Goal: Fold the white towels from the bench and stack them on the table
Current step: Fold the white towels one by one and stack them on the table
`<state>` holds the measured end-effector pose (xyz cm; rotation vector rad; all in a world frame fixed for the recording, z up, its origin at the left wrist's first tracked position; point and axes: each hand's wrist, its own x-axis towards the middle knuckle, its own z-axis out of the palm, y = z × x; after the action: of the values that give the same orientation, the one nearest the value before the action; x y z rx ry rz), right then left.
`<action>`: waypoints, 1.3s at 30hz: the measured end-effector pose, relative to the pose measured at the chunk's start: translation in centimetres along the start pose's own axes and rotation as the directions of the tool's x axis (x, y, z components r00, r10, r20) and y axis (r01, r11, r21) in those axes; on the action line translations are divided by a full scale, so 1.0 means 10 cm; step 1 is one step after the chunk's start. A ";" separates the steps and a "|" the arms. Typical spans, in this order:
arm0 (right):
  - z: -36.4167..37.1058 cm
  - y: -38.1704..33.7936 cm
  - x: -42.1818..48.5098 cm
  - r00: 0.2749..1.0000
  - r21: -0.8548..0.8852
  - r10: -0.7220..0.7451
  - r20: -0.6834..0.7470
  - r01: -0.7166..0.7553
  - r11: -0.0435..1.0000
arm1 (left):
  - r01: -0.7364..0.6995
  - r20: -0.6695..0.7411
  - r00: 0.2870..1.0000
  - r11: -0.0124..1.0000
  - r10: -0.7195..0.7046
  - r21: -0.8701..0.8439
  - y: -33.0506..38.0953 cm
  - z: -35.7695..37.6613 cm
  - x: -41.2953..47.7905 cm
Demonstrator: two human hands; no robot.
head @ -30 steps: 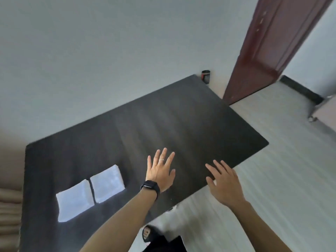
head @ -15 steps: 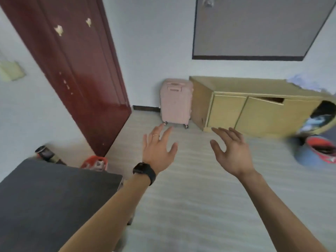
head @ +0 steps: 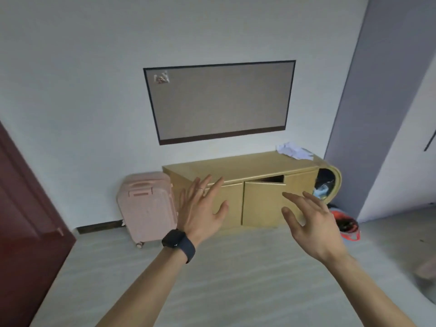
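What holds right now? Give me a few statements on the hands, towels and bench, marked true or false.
1. Both the left hand and right hand hold nothing. True.
2. The towels lie on the floor. False: they sit crumpled on the bench, at its right end.
3. A suitcase stands left of the bench. True.
4. Every bench door is shut. False: one door hangs ajar.
5. The watch is on the right wrist. False: it is on the left wrist.

Two bare forearms reach forward. The left hand [head: 200, 211], watch on its wrist, spreads straight fingers [head: 215, 186]. The right hand [head: 311, 223] is relaxed, holding nothing.
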<state>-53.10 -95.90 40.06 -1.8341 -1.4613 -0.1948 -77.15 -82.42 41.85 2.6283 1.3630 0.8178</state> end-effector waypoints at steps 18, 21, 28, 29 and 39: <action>0.50 3.03 3.37 0.993 -0.099 0.068 -0.094 -0.077 0.992 | -0.099 0.074 0.992 0.991 0.106 -0.089 0.98 2.36 4.21; 0.63 3.54 3.91 0.993 -0.091 0.097 -0.067 -0.103 0.990 | -0.074 0.085 0.993 0.992 0.082 -0.099 1.11 2.78 4.79; 1.27 4.64 4.86 0.991 -0.090 0.131 0.003 -0.130 0.987 | -0.018 0.161 0.986 0.997 0.030 -0.075 1.16 3.86 5.93; 1.39 4.81 4.99 0.990 -0.095 0.140 0.010 -0.138 0.986 | -0.016 0.179 0.983 0.997 0.028 -0.070 1.16 4.05 6.09; 2.59 6.27 6.34 0.942 -0.111 0.310 0.132 -0.296 0.949 | 0.060 0.405 0.914 0.995 -0.021 -0.084 1.00 5.91 7.75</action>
<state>14.71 -33.75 27.86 -2.1591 -1.2608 0.0301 -4.96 -17.83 27.12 2.4972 1.2244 0.2953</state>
